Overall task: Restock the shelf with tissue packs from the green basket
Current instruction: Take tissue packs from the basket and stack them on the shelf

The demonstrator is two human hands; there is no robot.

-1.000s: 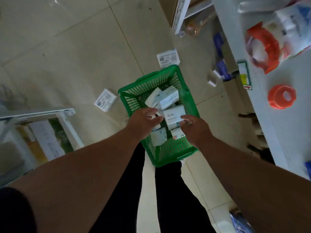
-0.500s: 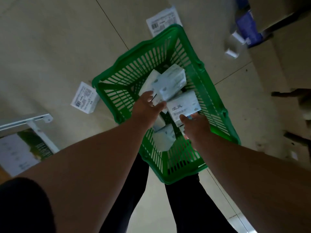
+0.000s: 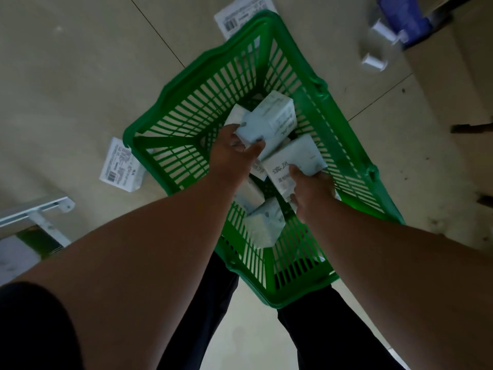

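Note:
The green basket (image 3: 344,134) stands on the tiled floor in front of my legs, with several pale tissue packs inside. My left hand (image 3: 232,153) is inside it, fingers closed around the near end of the upper tissue pack (image 3: 272,118). My right hand (image 3: 312,190) grips the near edge of a second tissue pack (image 3: 296,158) with printed characters, just right of the first. Two more packs (image 3: 264,222) lie loose lower in the basket between my wrists. The shelf being stocked is out of sight.
Two flat white packets with barcodes lie on the floor, one (image 3: 121,165) left of the basket and one (image 3: 240,14) behind it. A white shelf bracket (image 3: 34,212) juts in at the left. Small white pieces and a blue item (image 3: 402,17) sit at the upper right.
The view has dropped closer to the basket. Both hands went deeper into it and closed on a tissue pack each; the upper pack has tilted up in my left hand.

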